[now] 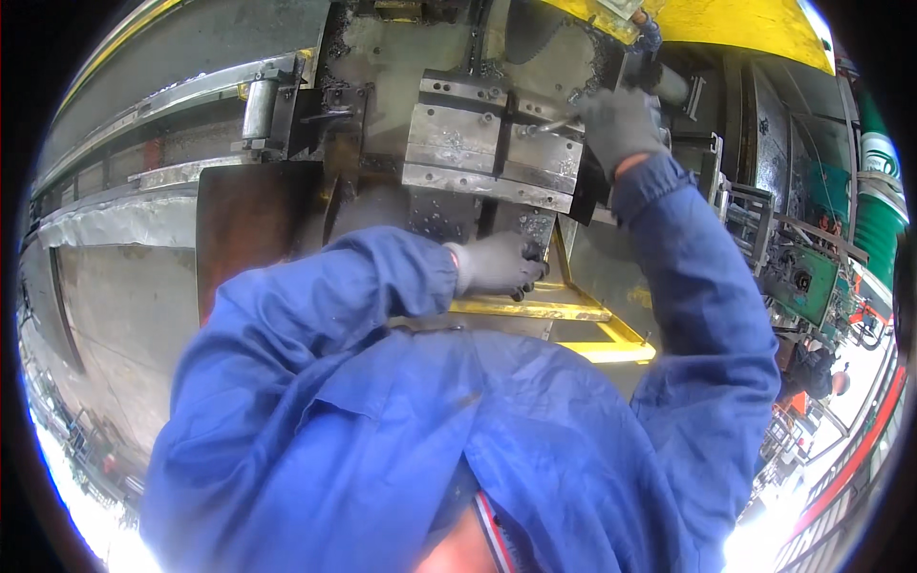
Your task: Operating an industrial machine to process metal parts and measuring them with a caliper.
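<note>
Gripping one thin metal rod (552,125), right hand (619,124) closes; left hand (497,265) clutches yellow frame (564,310).

Grey gloves (497,265), blue sleeves (315,315), yellow frame (564,310), dull, perhaps rusty steel clamp blocks (478,143), yellow guard (745,24)

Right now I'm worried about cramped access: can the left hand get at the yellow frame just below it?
Probably yes: the left hand sits just above the yellow frame, with nothing visible between them.
</note>
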Demonstrator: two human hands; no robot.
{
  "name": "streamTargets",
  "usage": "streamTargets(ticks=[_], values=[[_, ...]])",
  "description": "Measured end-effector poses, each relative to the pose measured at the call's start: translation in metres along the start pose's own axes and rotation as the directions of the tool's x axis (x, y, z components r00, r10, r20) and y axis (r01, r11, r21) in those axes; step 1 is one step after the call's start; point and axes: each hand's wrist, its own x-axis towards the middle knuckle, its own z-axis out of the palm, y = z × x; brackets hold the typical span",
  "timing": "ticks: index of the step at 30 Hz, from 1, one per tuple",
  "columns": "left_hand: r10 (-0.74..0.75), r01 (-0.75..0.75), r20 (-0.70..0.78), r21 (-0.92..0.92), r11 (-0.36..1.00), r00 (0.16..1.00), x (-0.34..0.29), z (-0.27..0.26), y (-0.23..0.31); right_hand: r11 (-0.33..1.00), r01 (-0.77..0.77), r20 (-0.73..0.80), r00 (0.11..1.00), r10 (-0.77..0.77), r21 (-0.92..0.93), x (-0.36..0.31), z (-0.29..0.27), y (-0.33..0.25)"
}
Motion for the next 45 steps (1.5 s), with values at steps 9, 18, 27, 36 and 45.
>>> streamTargets(ticks=[9,18,27,36,45], values=[[0.042,-0.057,-0.097,-0.153,0.987,0.994,0.0,-0.017,0.0,0.89,0.286,-0.556,0.701,-0.447,-0.355,0.03,0.017,0.006],[0.017,-0.05,-0.161,-0.207,0.977,0.987,-0.012,-0.032,0.009,0.949,0.277,-0.589,0.747,-0.309,-0.147,-0.02,0.008,0.022],[0.356,-0.278,-0.273,0.287,0.917,0.894,-0.028,-0.057,0.079,0.701,0.432,-0.501,0.857,-0.123,0.567,-0.126,-0.01,-0.004],[0.412,-0.241,-0.253,0.512,0.824,0.875,-0.032,-0.079,0.137,0.333,0.434,-0.484,0.872,0.08,0.837,-0.126,-0.055,-0.018],[0.515,-0.259,-0.189,0.692,0.674,0.836,0.0,-0.102,0.12,-0.553,0.383,-0.602,0.743,-0.291,0.74,-0.034,-0.009,0.015]])
